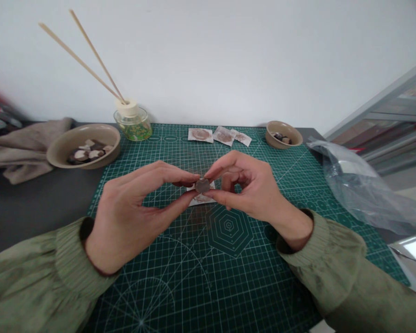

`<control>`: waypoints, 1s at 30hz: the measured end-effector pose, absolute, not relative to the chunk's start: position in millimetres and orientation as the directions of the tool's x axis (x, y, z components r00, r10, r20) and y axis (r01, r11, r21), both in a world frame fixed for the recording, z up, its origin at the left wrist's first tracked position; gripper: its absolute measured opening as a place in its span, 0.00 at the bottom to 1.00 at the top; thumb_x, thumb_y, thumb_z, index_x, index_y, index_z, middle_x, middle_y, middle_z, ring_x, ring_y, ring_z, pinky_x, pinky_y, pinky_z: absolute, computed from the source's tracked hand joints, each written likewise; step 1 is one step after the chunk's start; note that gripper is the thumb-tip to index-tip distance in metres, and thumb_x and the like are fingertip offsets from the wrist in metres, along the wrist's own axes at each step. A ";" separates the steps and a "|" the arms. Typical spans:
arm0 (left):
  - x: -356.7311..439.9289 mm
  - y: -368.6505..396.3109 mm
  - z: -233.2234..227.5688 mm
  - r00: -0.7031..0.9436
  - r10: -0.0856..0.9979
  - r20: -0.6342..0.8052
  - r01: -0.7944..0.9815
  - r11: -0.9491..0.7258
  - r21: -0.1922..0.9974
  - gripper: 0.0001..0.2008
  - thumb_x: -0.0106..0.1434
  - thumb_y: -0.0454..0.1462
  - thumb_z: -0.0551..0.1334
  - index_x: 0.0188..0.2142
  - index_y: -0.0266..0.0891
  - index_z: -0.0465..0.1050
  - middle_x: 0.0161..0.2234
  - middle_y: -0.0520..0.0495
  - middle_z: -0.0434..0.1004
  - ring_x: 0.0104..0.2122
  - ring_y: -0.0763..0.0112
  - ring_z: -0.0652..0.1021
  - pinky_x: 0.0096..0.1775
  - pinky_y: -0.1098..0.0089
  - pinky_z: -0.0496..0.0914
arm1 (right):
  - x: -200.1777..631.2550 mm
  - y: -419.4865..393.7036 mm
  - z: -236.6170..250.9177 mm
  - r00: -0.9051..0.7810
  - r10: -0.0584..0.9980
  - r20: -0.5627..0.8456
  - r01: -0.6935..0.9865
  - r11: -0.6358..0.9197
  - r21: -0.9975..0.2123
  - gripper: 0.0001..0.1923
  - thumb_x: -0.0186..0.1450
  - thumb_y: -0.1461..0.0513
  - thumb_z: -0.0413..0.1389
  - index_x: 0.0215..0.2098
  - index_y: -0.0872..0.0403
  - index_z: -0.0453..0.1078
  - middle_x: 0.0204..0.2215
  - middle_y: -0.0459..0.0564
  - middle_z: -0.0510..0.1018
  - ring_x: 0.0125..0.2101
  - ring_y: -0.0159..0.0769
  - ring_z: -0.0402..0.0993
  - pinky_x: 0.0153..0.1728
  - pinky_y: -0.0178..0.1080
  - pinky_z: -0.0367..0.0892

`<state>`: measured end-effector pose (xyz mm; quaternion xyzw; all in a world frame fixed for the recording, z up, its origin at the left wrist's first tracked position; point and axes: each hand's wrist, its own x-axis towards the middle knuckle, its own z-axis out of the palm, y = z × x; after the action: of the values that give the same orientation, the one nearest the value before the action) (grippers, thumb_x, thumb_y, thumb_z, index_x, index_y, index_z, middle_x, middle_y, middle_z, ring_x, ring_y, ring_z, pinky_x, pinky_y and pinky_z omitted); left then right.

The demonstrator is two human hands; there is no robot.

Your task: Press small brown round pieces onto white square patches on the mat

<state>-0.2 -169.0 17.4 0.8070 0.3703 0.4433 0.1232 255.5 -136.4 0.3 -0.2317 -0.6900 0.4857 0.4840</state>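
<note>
Both hands meet over the middle of a green cutting mat (pixel 229 277). My left hand (pixel 135 208) and my right hand (pixel 249 185) pinch one small dark round piece (pixel 202 185) between thumbs and forefingers. Right under the piece lies a small white square (pixel 203 199) with a brownish stain, partly hidden by my fingers. Both sleeves are olive green.
A tan bowl (pixel 84 144) of dark and pale pieces stands back left, a smaller bowl (pixel 283 134) back right. Three stained white squares (pixel 219 135) lie at the mat's far edge. A reed diffuser jar (pixel 132 122), a beige cloth (pixel 24 148) and a clear plastic bag (pixel 364 189) surround the mat.
</note>
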 end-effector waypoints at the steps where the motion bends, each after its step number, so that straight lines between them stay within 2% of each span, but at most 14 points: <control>1: -0.5 -168.7 17.0 0.335 0.706 0.624 0.490 -0.697 0.524 0.04 0.82 0.39 0.73 0.52 0.53 0.84 0.46 0.56 0.94 0.41 0.68 0.91 0.46 0.63 0.90 | 255.4 -136.4 0.1 -0.424 0.789 0.445 -0.151 0.423 -0.894 0.19 0.66 0.63 0.85 0.50 0.52 0.85 0.43 0.48 0.94 0.20 0.24 0.76 0.19 0.30 0.66; 13: -1.5 -167.5 16.3 0.328 0.699 0.635 0.468 -0.704 0.534 0.03 0.80 0.40 0.74 0.51 0.53 0.85 0.45 0.55 0.94 0.40 0.68 0.91 0.45 0.64 0.89 | 256.5 -136.9 1.1 -0.427 0.807 0.408 -0.129 0.392 -0.911 0.20 0.67 0.59 0.85 0.49 0.52 0.84 0.44 0.49 0.94 0.20 0.24 0.76 0.18 0.31 0.66; 20: -1.7 -168.2 14.9 0.328 0.716 0.616 0.493 -0.686 0.534 0.03 0.81 0.41 0.73 0.52 0.54 0.84 0.46 0.55 0.94 0.40 0.67 0.91 0.46 0.61 0.90 | 255.9 -136.5 0.5 -0.428 0.791 0.438 -0.162 0.409 -0.898 0.19 0.67 0.65 0.84 0.50 0.52 0.85 0.42 0.47 0.94 0.20 0.23 0.75 0.19 0.29 0.67; 26: -2.6 -165.2 13.9 0.340 0.693 0.636 0.496 -0.706 0.505 0.03 0.81 0.42 0.74 0.51 0.51 0.84 0.45 0.55 0.94 0.40 0.69 0.91 0.45 0.66 0.88 | 256.1 -137.8 2.0 -0.419 0.807 0.416 -0.146 0.392 -0.908 0.19 0.66 0.62 0.85 0.50 0.53 0.86 0.37 0.45 0.91 0.19 0.24 0.76 0.18 0.30 0.67; 30: -1.9 -165.1 15.3 0.349 0.688 0.636 0.493 -0.712 0.500 0.03 0.81 0.41 0.74 0.51 0.50 0.85 0.46 0.56 0.94 0.41 0.71 0.91 0.46 0.70 0.86 | 258.1 -139.7 2.8 -0.444 0.817 0.368 -0.115 0.356 -0.928 0.19 0.68 0.63 0.84 0.52 0.52 0.87 0.28 0.40 0.86 0.18 0.28 0.78 0.18 0.31 0.67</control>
<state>-1.9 -165.1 15.3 0.8136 0.3630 0.4404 0.1109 258.1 -139.7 2.8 -0.2573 -0.6826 0.5059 0.4604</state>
